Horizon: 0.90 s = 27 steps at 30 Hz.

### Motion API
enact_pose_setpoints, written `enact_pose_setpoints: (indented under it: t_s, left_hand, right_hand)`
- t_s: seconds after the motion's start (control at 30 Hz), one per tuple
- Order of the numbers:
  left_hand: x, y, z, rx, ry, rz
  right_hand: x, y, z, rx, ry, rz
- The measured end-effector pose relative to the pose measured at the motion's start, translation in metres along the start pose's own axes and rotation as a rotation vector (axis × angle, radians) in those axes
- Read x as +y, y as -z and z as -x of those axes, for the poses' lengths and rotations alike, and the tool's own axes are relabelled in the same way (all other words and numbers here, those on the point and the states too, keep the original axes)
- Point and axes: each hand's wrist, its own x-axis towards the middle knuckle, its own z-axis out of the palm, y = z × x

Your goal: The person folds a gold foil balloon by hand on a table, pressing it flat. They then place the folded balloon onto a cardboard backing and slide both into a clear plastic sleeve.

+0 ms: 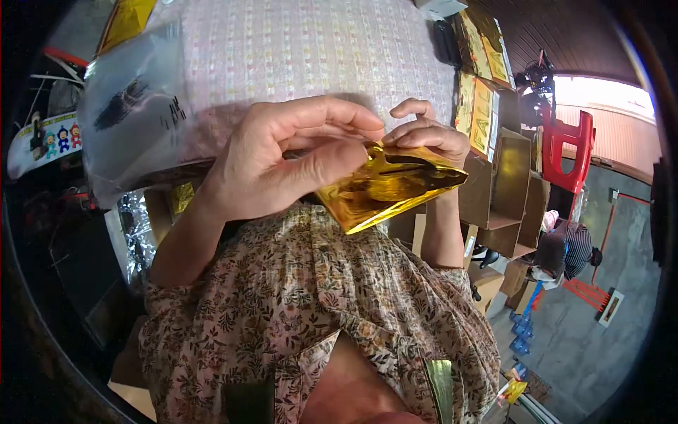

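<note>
A shiny gold foil pouch [395, 185] is held up in front of my chest, tilted, with its lower corner pointing down toward me. My left hand [282, 152] pinches its upper left edge, thumb on the near side and fingers curved above. At the top right edge my right hand [432, 134] grips the foil between bent fingers. The far side of the pouch and some of my right fingertips are hidden behind the foil. Whether anything is inside cannot be seen.
Beyond my hands lies a table with a checked cloth under clear plastic [304, 49]. A clear plastic bag [134, 106] lies at its left edge. Cardboard boxes [508, 177] are stacked to the right, near a red plastic stool [568, 145].
</note>
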Motion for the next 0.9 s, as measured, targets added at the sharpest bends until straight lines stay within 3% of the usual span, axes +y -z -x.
enact_pose_setpoints:
  t_s: [0.2, 0.3, 0.37, 0.4, 0.5, 0.57, 0.67, 0.73, 0.83, 0.87, 0.9]
  left_hand:
    - [0.006, 0.001, 0.001, -0.064, -0.004, -0.109]
    - [0.024, 0.006, -0.002, -0.134, 0.123, -0.222]
    - [0.039, 0.01, -0.008, -0.234, 0.368, -0.248]
    - [0.038, 0.01, -0.007, -0.234, 0.372, -0.248]
    - [0.026, 0.011, -0.007, -0.188, 0.331, -0.112]
    - [0.017, 0.015, -0.009, -0.214, 0.141, -0.195]
    - [0.015, 0.016, -0.011, -0.158, 0.198, -0.006]
    - [0.021, 0.013, -0.013, -0.078, 0.24, -0.059]
    - [0.021, 0.014, -0.015, 0.019, 0.016, -0.468]
    - [0.016, 0.015, -0.014, 0.02, 0.014, -0.473]
    - [0.007, 0.016, -0.014, 0.029, -0.111, -0.459]
  right_hand:
    - [-0.01, 0.0, -0.007, -0.039, -0.023, 0.048]
    - [-0.013, -0.001, -0.009, -0.036, -0.029, 0.099]
    - [-0.015, -0.003, -0.011, -0.064, -0.011, 0.176]
    - [-0.015, -0.004, -0.01, -0.063, -0.013, 0.173]
    - [-0.012, -0.006, -0.01, -0.047, -0.015, 0.151]
    - [-0.012, -0.007, -0.011, -0.033, -0.021, 0.164]
    - [-0.014, -0.011, -0.011, 0.003, -0.073, 0.121]
    - [-0.013, -0.012, -0.01, 0.01, -0.082, 0.109]
    - [-0.011, -0.015, -0.01, 0.071, -0.162, 0.047]
    - [-0.013, -0.019, -0.009, 0.071, -0.157, 0.044]
    - [-0.016, -0.024, -0.007, 0.158, -0.266, -0.071]
